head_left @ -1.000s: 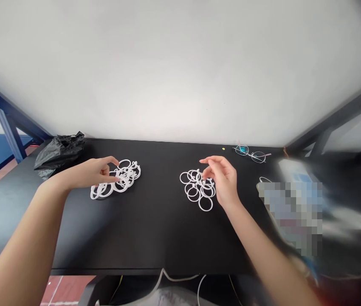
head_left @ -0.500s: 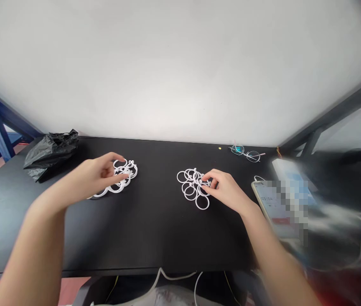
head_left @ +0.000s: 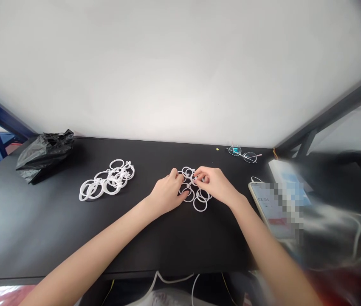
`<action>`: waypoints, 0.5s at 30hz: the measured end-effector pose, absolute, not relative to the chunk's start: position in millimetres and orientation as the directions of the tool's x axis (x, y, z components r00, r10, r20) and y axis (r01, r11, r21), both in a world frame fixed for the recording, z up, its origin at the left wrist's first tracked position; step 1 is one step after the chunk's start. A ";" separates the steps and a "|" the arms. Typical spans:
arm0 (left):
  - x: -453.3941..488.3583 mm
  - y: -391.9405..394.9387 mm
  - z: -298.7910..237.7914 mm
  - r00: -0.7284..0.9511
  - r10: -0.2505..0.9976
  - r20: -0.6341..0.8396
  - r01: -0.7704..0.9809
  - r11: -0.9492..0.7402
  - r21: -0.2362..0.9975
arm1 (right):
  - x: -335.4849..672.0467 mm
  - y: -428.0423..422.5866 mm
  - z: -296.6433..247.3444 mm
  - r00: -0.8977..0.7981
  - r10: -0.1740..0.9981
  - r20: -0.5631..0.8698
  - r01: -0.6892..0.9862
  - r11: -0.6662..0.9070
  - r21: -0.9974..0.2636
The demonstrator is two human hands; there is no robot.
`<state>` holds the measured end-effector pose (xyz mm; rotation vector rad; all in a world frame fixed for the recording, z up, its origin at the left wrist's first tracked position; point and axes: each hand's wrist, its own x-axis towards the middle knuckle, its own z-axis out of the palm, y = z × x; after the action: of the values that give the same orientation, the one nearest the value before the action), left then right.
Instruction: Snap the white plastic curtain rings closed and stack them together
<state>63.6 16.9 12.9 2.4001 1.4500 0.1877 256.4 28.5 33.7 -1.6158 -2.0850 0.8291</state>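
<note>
Thin white rings, some with a small loop on the rim like curtain rings, lie in two groups on the black table. My left hand rests at the left side of the right-hand group of rings, thumb and forefinger apart over it. On the other side of this group, my right hand has its thumb and fingertips closed on a white ring; the fingers partly hide it. A larger, overlapping heap of rings lies to the left, with neither hand touching it.
A crumpled black plastic bag sits at the back left. Glasses lie near the wall at the back right. A phone, a white box and white cables are beside my right forearm.
My left hand has left the left heap and moved right to the other group. My right hand stays at that group, shifted slightly; the view has turned a little.
</note>
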 end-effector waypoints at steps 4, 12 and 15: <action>56.8 17.1 12.2 0.448 0.891 -0.066 0.848 -0.401 0.346 | 252.9 32.6 33.5 -0.206 0.975 0.085 0.740 0.212 -0.638; 46.1 20.3 15.8 0.435 0.894 -0.111 0.840 -0.358 0.407 | 238.1 33.8 23.9 -0.307 0.952 -0.020 0.790 0.243 -0.562; 31.9 23.9 24.3 0.449 0.887 -0.109 0.816 -0.357 0.455 | 237.1 33.7 23.6 -0.304 0.952 -0.040 0.791 0.229 -0.568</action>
<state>31.9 23.9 24.3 2.2586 1.4295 0.2141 237.1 33.7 23.6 -1.6217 -2.1925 0.7191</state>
